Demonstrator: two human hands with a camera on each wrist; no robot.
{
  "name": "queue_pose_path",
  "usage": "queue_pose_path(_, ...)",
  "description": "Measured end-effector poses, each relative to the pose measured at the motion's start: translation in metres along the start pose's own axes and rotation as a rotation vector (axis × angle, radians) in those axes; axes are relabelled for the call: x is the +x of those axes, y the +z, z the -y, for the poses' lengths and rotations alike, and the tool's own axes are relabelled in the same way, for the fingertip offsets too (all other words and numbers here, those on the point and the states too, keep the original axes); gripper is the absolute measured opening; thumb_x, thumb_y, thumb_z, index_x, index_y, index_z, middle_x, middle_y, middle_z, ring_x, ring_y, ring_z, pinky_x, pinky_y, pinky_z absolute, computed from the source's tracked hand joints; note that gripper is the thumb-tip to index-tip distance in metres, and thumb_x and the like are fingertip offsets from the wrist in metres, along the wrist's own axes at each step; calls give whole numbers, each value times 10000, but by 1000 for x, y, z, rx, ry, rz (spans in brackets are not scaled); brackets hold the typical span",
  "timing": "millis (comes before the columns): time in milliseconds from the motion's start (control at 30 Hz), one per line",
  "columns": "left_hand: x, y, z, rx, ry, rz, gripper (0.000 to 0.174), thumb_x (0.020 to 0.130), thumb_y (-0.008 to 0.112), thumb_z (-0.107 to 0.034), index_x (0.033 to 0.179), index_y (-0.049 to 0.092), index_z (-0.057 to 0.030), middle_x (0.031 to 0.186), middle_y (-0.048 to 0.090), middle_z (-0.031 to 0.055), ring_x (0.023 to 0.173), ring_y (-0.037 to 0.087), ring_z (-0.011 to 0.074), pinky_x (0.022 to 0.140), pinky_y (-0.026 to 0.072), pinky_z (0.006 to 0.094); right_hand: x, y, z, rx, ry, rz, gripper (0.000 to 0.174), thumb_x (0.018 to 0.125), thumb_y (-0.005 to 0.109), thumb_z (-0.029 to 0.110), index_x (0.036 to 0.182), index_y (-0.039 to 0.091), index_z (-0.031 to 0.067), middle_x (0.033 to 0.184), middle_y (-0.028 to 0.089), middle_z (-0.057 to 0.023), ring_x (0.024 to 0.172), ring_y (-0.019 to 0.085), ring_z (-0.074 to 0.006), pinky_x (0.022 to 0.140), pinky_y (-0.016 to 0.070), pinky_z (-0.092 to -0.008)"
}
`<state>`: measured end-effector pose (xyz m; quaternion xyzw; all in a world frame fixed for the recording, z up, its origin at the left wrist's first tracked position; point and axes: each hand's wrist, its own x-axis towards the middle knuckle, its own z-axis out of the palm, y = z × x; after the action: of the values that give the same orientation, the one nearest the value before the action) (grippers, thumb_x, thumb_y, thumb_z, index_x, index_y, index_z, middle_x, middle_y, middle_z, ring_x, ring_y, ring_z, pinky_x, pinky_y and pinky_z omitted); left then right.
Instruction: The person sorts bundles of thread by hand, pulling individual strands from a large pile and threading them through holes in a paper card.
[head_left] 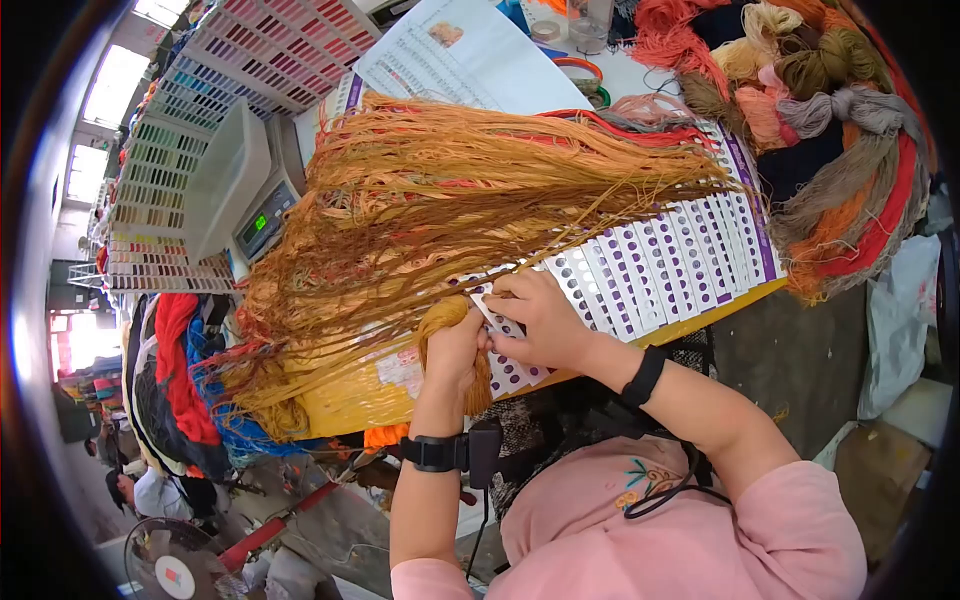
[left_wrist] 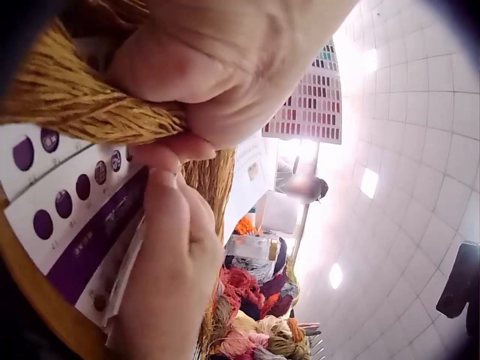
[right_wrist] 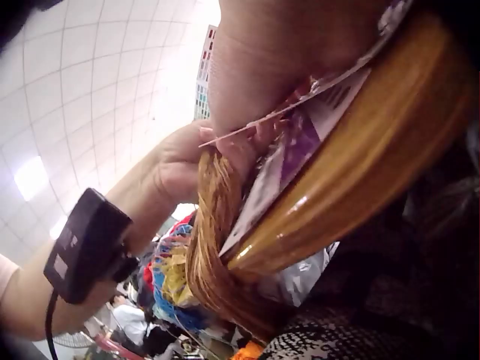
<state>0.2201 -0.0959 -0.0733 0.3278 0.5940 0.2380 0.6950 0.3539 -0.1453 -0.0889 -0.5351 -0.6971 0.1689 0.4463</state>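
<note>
In the head view my left hand (head_left: pixel 455 352) grips a mustard-brown skein of thread (head_left: pixel 437 320) at the table's front edge. The skein's tail hangs below that fist, and the right wrist view shows the strands (right_wrist: pixel 212 225) dropping past the table edge. My right hand (head_left: pixel 545 322) is right beside it, fingers bent over a white punched card (head_left: pixel 503 321) that it pinches. The card's thin edge (right_wrist: pixel 259 120) runs under the right hand in the right wrist view. Both hands' fingertips meet at the skein (left_wrist: pixel 97 105) in the left wrist view.
Long orange and brown threads (head_left: pixel 480 170) spread over rows of punched cards (head_left: pixel 650 265) on the yellow-edged table (head_left: pixel 700 315). A scale (head_left: pixel 265 220) and colour charts (head_left: pixel 270 50) stand at the left. Printed sheets (head_left: pixel 470 60) lie behind; more skeins (head_left: pixel 840 110) are piled at the right.
</note>
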Motion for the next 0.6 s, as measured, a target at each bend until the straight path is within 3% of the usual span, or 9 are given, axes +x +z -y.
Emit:
queue_pose_path(100, -7, 4, -2, 159, -18, -139, 87, 788, 518, -75, 851, 519, -15, 676, 524, 52, 446, 402, 65, 428, 343, 206, -1, 0, 2, 31, 37, -49, 315, 597, 637, 177, 871, 564, 39, 871, 491, -104, 806, 462, -257, 726, 355, -347)
queue_pose_path(200, -15, -25, -5, -443, -25, 78, 170, 814, 509, -127, 949, 513, -24, 748, 542, 59, 430, 378, 41, 423, 333, 185, -2, 2, 2, 2, 58, -94, 223, 630, 607, 124, 837, 569, 51, 839, 503, -87, 794, 471, -247, 708, 357, -342)
queue_pose_path(300, -30, -42, -15, -969, -140, 474, 237, 835, 485, -174, 1030, 496, -38, 763, 550, 43, 411, 352, 23, 415, 324, 176, -5, 6, -2, 22, 44, -97, 158, 661, 570, 60, 820, 570, 59, 796, 514, -65, 779, 481, -240, 700, 359, -339)
queue_pose_path(433, -17, -14, -15, -119, -53, 447, 250, 837, 465, -159, 1058, 487, -44, 597, 500, -15, 393, 342, 27, 396, 305, 166, -4, 8, -11, 200, 47, -148, 128, 667, 523, 32, 782, 570, 65, 760, 508, -35, 802, 481, -214, 690, 351, -342)
queue_pose_path(467, -17, -4, -14, 108, -59, 349, 215, 812, 506, -135, 1018, 502, -73, 614, 532, -10, 424, 373, 18, 408, 293, 146, -5, 5, -13, 232, 56, -93, 140, 666, 551, 80, 804, 564, 64, 780, 501, -57, 800, 477, -231, 708, 347, -342)
queue_pose_path(567, -35, -25, -31, 350, 1, 124, 191, 785, 547, -157, 955, 523, -72, 609, 527, -11, 417, 363, 23, 391, 283, 150, -4, 3, 0, -57, 31, -74, 245, 642, 583, 132, 873, 546, 60, 820, 483, -76, 820, 464, -246, 729, 343, -348)
queue_pose_path(600, -49, -41, -47, 274, 13, -3, 159, 783, 554, -171, 904, 532, -68, 624, 539, -1, 416, 362, 21, 380, 276, 146, -3, 3, 2, -98, 40, -16, 365, 619, 612, 196, 940, 518, 50, 860, 462, -87, 859, 442, -244, 760, 328, -349)
